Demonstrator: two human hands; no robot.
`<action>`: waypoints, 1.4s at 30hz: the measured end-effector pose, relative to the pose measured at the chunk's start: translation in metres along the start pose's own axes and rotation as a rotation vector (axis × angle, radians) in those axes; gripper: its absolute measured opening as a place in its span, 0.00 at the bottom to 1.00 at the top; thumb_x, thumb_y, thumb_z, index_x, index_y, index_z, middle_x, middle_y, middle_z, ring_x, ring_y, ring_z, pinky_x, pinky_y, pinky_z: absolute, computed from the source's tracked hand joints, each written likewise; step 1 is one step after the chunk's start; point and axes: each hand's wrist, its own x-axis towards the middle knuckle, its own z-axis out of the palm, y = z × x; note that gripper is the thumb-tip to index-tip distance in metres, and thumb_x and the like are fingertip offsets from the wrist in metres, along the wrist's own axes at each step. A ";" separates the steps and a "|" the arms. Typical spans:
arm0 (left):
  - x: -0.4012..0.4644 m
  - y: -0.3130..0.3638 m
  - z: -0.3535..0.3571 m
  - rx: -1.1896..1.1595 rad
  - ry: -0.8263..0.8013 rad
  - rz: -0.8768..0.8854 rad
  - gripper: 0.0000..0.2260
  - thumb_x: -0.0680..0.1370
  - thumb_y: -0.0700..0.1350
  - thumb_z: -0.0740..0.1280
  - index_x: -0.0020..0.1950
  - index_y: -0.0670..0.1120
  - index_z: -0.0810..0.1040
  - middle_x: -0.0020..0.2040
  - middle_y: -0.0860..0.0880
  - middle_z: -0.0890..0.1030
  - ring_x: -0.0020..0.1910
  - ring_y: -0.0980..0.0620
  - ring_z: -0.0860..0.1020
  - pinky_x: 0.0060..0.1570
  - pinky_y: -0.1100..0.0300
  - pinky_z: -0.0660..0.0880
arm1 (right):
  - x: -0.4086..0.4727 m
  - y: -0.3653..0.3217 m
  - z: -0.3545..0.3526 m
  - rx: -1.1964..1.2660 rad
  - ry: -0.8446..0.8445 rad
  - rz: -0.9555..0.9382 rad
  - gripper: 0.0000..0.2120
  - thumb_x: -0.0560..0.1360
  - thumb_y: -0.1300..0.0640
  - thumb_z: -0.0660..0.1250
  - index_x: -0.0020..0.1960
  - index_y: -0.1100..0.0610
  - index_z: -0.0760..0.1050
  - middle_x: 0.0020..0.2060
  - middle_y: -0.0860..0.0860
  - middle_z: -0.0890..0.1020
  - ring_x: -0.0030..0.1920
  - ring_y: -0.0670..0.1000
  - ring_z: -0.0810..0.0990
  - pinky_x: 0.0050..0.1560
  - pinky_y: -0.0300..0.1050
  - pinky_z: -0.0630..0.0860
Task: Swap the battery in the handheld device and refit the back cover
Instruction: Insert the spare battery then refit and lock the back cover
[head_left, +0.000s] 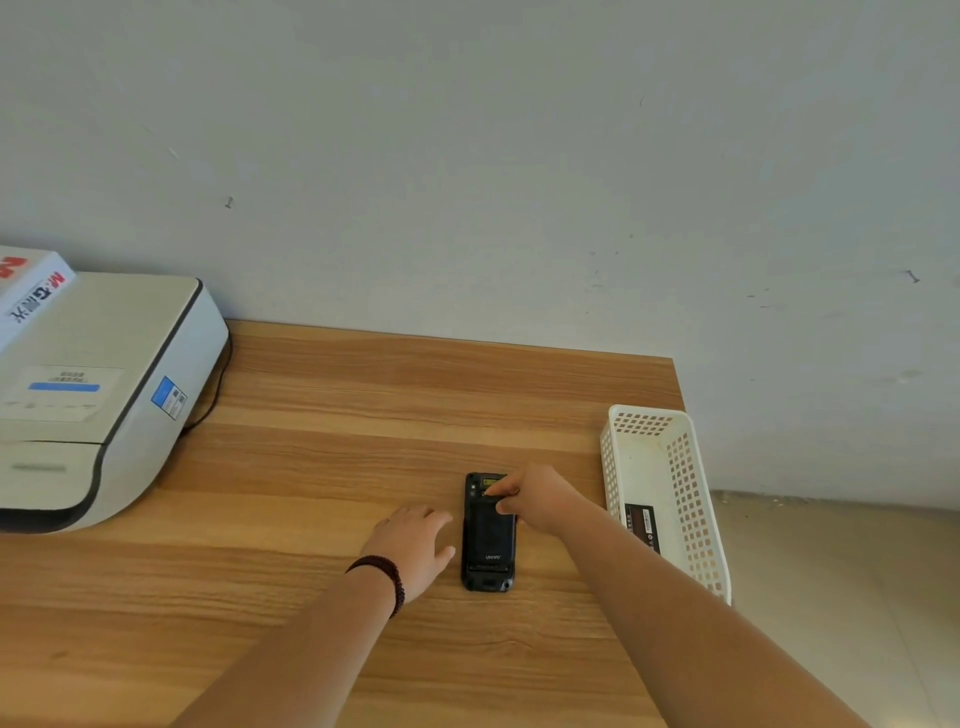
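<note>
A black handheld device (488, 540) lies face down on the wooden table (311, 467), its back cover on and a small yellow label showing near its far end. My right hand (535, 499) reaches over the device's far end, with finger and thumb pinching at the cover's upper edge. My left hand (415, 545) rests flat on the table just left of the device, fingers spread, thumb close to its side. A dark battery (641, 527) with a label lies inside the white basket.
A white perforated plastic basket (691, 488) stands at the table's right edge. A large white printer (93, 395) with a cable and a box on top fills the left side. A grey wall rises behind the table.
</note>
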 end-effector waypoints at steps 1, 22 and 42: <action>0.002 0.001 -0.001 -0.001 -0.003 0.002 0.22 0.80 0.54 0.59 0.73 0.52 0.63 0.72 0.51 0.67 0.70 0.50 0.64 0.68 0.52 0.65 | 0.000 -0.001 0.001 -0.018 0.002 -0.007 0.15 0.78 0.59 0.68 0.64 0.50 0.78 0.60 0.52 0.81 0.54 0.50 0.80 0.57 0.43 0.76; 0.023 0.023 -0.004 -0.019 0.057 0.035 0.22 0.77 0.56 0.64 0.69 0.53 0.65 0.64 0.53 0.74 0.64 0.51 0.70 0.63 0.52 0.69 | 0.002 0.008 0.011 -0.089 0.031 -0.088 0.16 0.79 0.58 0.66 0.66 0.49 0.76 0.63 0.51 0.79 0.57 0.49 0.78 0.58 0.44 0.76; 0.033 0.022 -0.002 -0.034 0.074 0.077 0.17 0.75 0.54 0.67 0.62 0.53 0.70 0.54 0.52 0.78 0.54 0.51 0.74 0.54 0.55 0.72 | 0.002 0.028 0.028 -0.038 0.072 -0.209 0.21 0.71 0.62 0.73 0.61 0.48 0.75 0.57 0.49 0.78 0.56 0.50 0.77 0.55 0.45 0.75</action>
